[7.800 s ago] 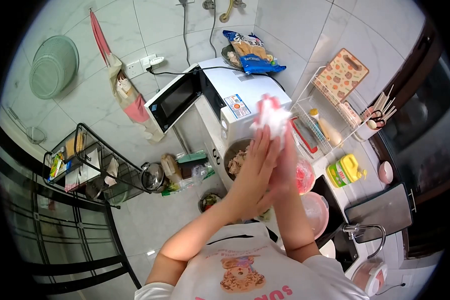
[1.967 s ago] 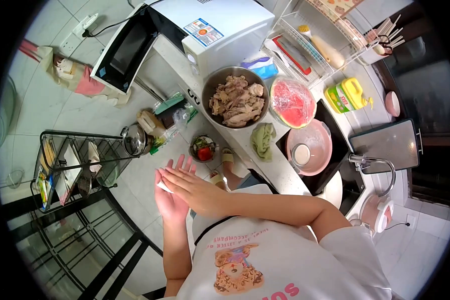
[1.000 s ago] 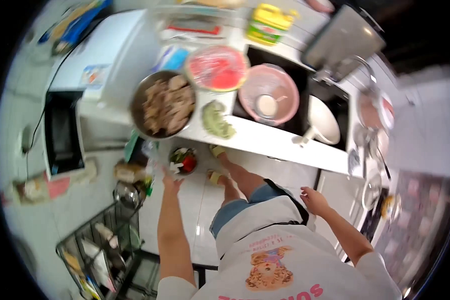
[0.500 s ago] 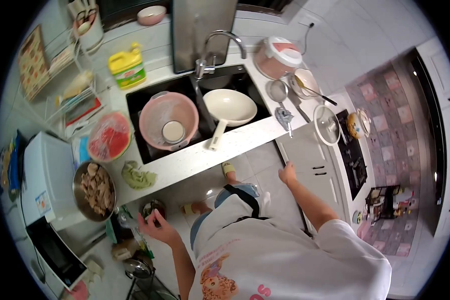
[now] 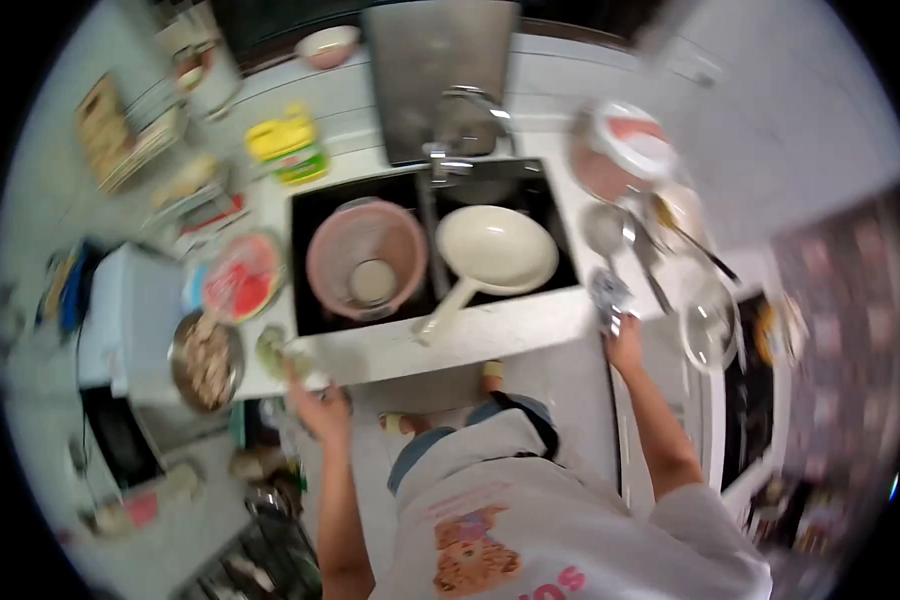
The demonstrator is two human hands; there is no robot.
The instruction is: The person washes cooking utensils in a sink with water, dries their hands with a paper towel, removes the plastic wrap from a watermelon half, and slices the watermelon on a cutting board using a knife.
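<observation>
My left hand (image 5: 320, 408) is at the counter's front edge with its fingers apart, the fingertips right at a crumpled green cloth (image 5: 278, 352). My right hand (image 5: 625, 348) reaches the edge right of the sink, just below a crumpled grey cloth (image 5: 608, 290); motion blur smears its fingers, and I cannot tell whether they grip anything. A round strainer (image 5: 603, 228) lies behind the grey cloth. Between my hands, a cream frying pan (image 5: 500, 248) rests over the right sink basin, its handle across the front rim. A pink basin (image 5: 328, 250) with a pale round thing inside sits in the left one.
A metal bowl of meat pieces (image 5: 206, 370) and a plastic-wrapped watermelon half (image 5: 240, 280) stand at left. Behind the sink are a yellow detergent jug (image 5: 288, 150) and the faucet (image 5: 440, 165). On the right are a lidded pink container (image 5: 620, 160), a glass lid (image 5: 710, 325) and a stove (image 5: 748, 410).
Both hands have moved up to the counter edge, the left toward the green cloth, the right toward the grey one. The view has shifted and blurred.
</observation>
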